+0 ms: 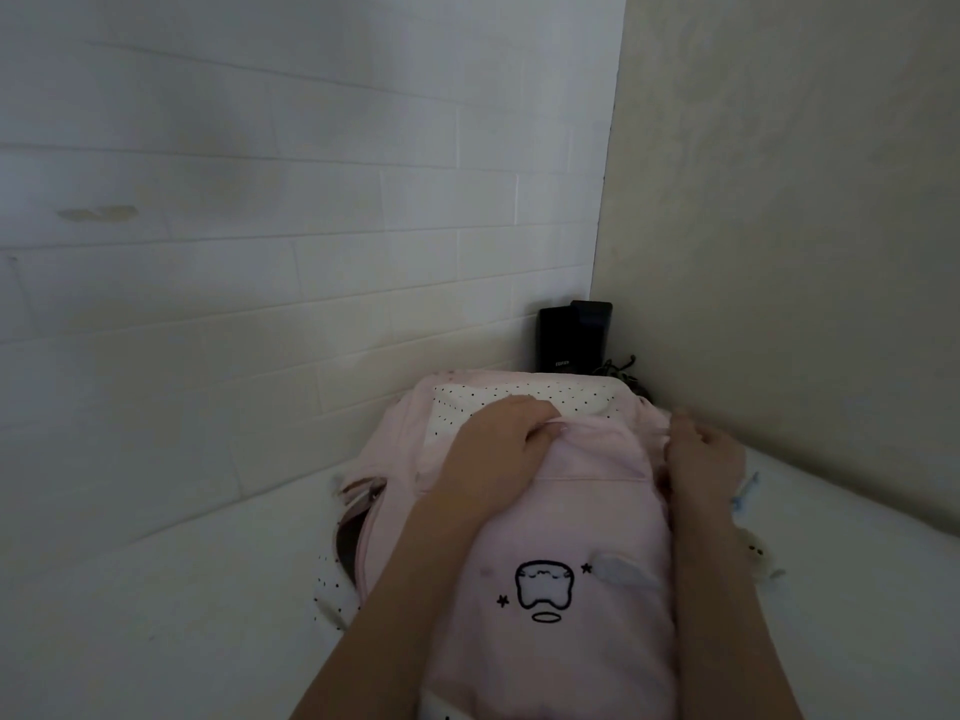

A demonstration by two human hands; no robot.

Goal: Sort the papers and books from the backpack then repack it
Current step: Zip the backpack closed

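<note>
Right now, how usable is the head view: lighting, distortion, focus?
Head view: dim, flat light with no glare; wide-angle lens bows the wall tiles and table edge; pink backpack and cartoon print are legible, left hand and right hand slightly soft; black speakers in the corner are dark, logo barely readable.

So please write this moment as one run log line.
left hand: grips backpack opening | right hand: grips edge | papers, books: none visible

The scene was dim and evenly lit, with a grey cast and no glare. Wide-angle distortion bowed the wall lines near the edges, and detail throughout was soft.
</note>
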